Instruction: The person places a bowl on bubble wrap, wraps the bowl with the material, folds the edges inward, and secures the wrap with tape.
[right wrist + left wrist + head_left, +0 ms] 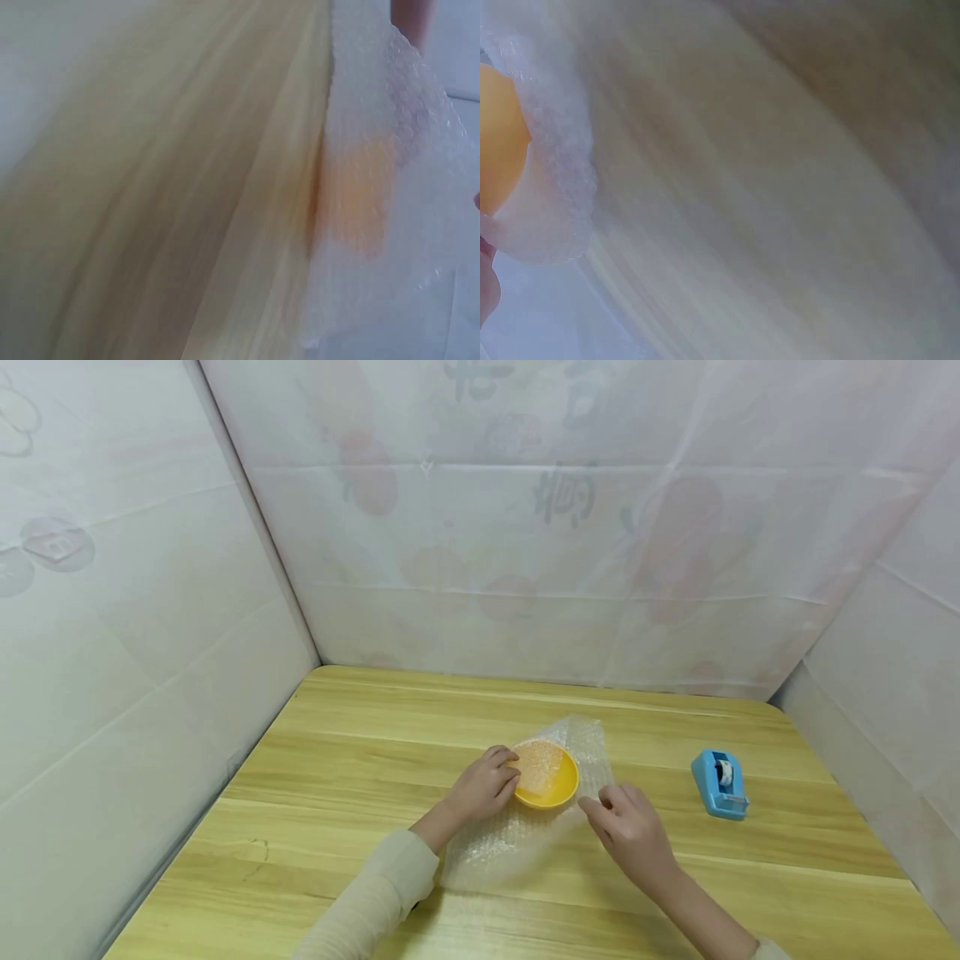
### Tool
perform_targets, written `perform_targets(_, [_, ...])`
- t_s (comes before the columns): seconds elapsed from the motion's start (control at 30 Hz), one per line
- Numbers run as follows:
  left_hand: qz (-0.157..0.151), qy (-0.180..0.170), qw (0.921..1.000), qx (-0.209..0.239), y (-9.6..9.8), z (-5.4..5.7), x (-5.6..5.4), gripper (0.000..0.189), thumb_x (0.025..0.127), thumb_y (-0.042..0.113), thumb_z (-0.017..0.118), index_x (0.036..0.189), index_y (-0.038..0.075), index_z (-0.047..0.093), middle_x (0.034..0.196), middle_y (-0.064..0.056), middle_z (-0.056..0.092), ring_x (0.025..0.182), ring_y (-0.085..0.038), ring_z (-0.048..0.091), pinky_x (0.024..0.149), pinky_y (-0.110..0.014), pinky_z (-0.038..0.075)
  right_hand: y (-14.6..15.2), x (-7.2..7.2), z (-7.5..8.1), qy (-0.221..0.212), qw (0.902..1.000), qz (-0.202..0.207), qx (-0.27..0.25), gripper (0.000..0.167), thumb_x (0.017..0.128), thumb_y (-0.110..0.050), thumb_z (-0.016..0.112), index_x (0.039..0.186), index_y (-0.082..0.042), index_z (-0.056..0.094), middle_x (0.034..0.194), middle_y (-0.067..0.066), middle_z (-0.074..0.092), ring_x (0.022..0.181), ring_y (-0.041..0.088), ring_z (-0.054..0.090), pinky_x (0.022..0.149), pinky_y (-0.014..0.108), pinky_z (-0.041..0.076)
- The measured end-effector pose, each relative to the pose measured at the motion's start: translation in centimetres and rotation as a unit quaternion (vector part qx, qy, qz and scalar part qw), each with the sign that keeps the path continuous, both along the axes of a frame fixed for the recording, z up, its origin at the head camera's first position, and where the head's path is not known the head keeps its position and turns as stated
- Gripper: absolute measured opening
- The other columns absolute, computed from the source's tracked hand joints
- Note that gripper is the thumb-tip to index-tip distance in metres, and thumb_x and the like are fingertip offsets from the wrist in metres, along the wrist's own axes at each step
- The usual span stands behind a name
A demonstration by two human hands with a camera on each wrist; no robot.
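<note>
A yellow bowl (564, 787) stands upright on a sheet of bubble wrap (495, 852), with one flap folded over its left rim into the inside. My left hand (489, 781) holds that flap at the bowl's left rim, its fingers curled over the edge. At the bowl's lower right, my right hand (633, 835) pinches a near edge of the wrap between thumb and curled finger. In the right wrist view the raised wrap (367, 300) hangs in front of the bowl, which shows orange through it. The left wrist view catches the bowl (499, 142) with wrap against its side.
A blue tape dispenser (720, 785) with a roll of tape stands on the wooden table (337, 752), right of the bowl. Pale printed cloth (465, 568) hangs behind the table and on both sides.
</note>
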State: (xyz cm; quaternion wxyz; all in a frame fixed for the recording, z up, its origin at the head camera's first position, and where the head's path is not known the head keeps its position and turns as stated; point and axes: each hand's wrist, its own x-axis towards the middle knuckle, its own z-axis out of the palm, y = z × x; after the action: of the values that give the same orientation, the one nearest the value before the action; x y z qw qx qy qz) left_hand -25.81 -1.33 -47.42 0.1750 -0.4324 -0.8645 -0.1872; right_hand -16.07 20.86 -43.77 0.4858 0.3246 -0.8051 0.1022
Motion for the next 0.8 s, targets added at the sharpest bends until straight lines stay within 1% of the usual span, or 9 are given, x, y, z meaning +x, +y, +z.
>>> perform_targets(0.1, [0.001,-0.006,1.0,-0.006,0.0,0.0,0.0,0.023,0.094,0.015,0.05,0.092,0.007,0.072,0.114,-0.009,0.063,0.111,-0.022,0.054,0.094,-0.029,0.047,-0.8,-1.0,0.0,0.039,0.9986,-0.015,-0.031,0.036,0.098,-0.016,0.043,0.074,-0.009,0.07,0.065,0.006,0.045,0.058,0.014,0.03,0.05,0.025,0.027])
perform_targets(0.17, [0.002,-0.007,0.9999,-0.013,0.0,0.0,0.0,0.024,0.094,0.016,0.049,0.093,0.008,0.072,0.115,-0.009,0.062,0.112,-0.021,0.053,0.095,-0.028,0.047,-1.4,-1.6,0.1,0.05,0.9971,-0.017,-0.054,0.036,0.097,-0.017,0.045,0.075,-0.009,0.071,0.064,0.006,0.043,0.058,0.013,0.029,0.051,0.025,0.025])
perform_targets(0.23, [0.003,-0.007,0.9998,-0.016,0.0,-0.1,0.0,0.024,0.094,0.016,0.049,0.093,0.008,0.072,0.116,-0.009,0.062,0.112,-0.021,0.053,0.095,-0.028,0.047,-1.9,-2.3,0.1,0.05,0.996,-0.016,-0.072,0.035,0.097,-0.018,0.047,0.075,-0.009,0.072,0.063,0.005,0.043,0.057,0.014,0.03,0.051,0.025,0.025])
perform_targets(0.37, [0.007,-0.006,0.9997,-0.02,0.0,-0.1,-0.1,0.023,0.094,0.016,0.05,0.092,0.008,0.072,0.116,-0.008,0.062,0.113,-0.021,0.053,0.096,-0.028,0.046,-2.9,-3.5,0.4,0.035,0.995,-0.016,-0.092,0.035,0.096,-0.02,0.049,0.074,-0.008,0.074,0.061,0.004,0.047,0.054,0.016,0.038,0.048,0.027,0.031])
perform_targets(0.47, [0.006,-0.008,0.9996,-0.024,0.0,-0.2,-0.1,0.023,0.094,0.016,0.05,0.092,0.008,0.071,0.116,-0.008,0.062,0.114,-0.021,0.053,0.097,-0.028,0.046,-3.4,-4.2,0.3,0.035,0.9947,-0.028,-0.092,0.036,0.096,-0.021,0.049,0.074,-0.008,0.073,0.061,0.005,0.049,0.054,0.017,0.04,0.047,0.028,0.031])
perform_targets(0.6, [0.005,-0.014,0.9995,-0.029,0.0,-0.2,-0.1,0.023,0.095,0.016,0.05,0.094,0.008,0.071,0.118,-0.008,0.061,0.115,-0.021,0.052,0.097,-0.028,0.046,-3.9,-5.2,-0.2,0.037,0.9933,-0.047,-0.099,0.036,0.096,-0.022,0.05,0.073,-0.007,0.073,0.062,0.006,0.049,0.053,0.017,0.039,0.047,0.029,0.032])
perform_targets(0.63, [0.005,-0.013,0.9994,-0.031,0.0,-0.2,-0.1,0.022,0.095,0.016,0.05,0.094,0.008,0.071,0.118,-0.008,0.061,0.115,-0.021,0.052,0.098,-0.027,0.046,-4.0,-5.4,-0.4,0.035,0.9928,-0.052,-0.102,0.034,0.095,-0.021,0.051,0.072,-0.007,0.073,0.062,0.006,0.049,0.052,0.017,0.039,0.047,0.029,0.033])
perform_targets(0.7, [0.006,-0.011,0.9995,-0.031,0.0,-0.2,-0.1,0.022,0.094,0.016,0.051,0.095,0.007,0.071,0.118,-0.007,0.061,0.116,-0.021,0.051,0.097,-0.027,0.046,-4.2,-5.8,-0.9,0.025,0.9918,-0.06,-0.11,0.026,0.091,-0.016,0.058,0.072,-0.006,0.073,0.06,0.007,0.049,0.05,0.017,0.04,0.046,0.028,0.034])
perform_targets(0.8, [0.008,-0.007,0.9994,-0.034,0.0,-0.3,-0.1,0.021,0.094,0.014,0.052,0.096,0.006,0.071,0.118,-0.007,0.061,0.115,-0.02,0.051,0.096,-0.026,0.046,-4.4,-6.3,-1.5,-0.003,0.9897,-0.07,-0.124,0.008,0.08,-0.005,0.069,0.073,-0.004,0.073,0.056,0.005,0.051,0.046,0.014,0.04,0.043,0.024,0.034])
